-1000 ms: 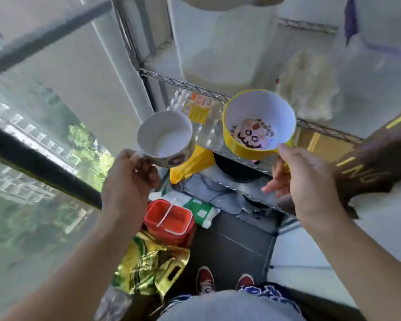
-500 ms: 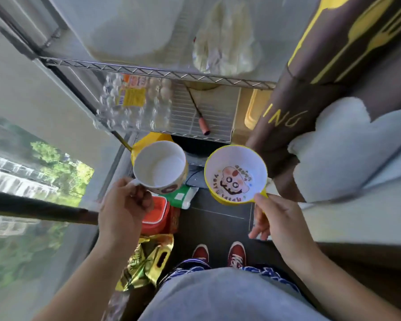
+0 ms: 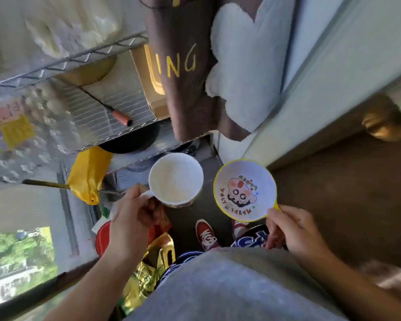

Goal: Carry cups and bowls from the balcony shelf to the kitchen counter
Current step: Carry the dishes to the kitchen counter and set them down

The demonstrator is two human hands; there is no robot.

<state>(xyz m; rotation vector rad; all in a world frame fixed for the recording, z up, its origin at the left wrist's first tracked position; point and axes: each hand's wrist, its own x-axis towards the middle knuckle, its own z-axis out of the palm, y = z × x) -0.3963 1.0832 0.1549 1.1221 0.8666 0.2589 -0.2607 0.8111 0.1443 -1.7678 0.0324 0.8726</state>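
While both items are carried in the air, clear of any surface, the white cup (image 3: 176,178) is gripped at its handle by the left hand (image 3: 131,220), fingers curled shut around it, mouth up and nothing seen inside. The yellow-rimmed bowl (image 3: 244,189) is pinched by its short yellow tab between thumb and fingers of the right hand (image 3: 292,230), tilted slightly toward the camera; a cartoon face is printed on its white inside. Cup and bowl are held side by side, near each other but apart, above a dark floor (image 3: 185,228) where red shoes (image 3: 205,235) are seen.

Behind the cup, the wire shelf (image 3: 74,57) is seen, its lower tier's front edge just past the cup rim. On the middle tier a tool with a reddish-brown handle (image 3: 122,117) is laid near the front edge. A yellow bag (image 3: 88,172) is hung off the lower tier's left corner. A brown cloth with yellow lettering (image 3: 183,66) is draped at the shelf's right side, a white fluffy cloth (image 3: 245,72) beside it. A red container (image 3: 103,237) is partly hidden under the left wrist.
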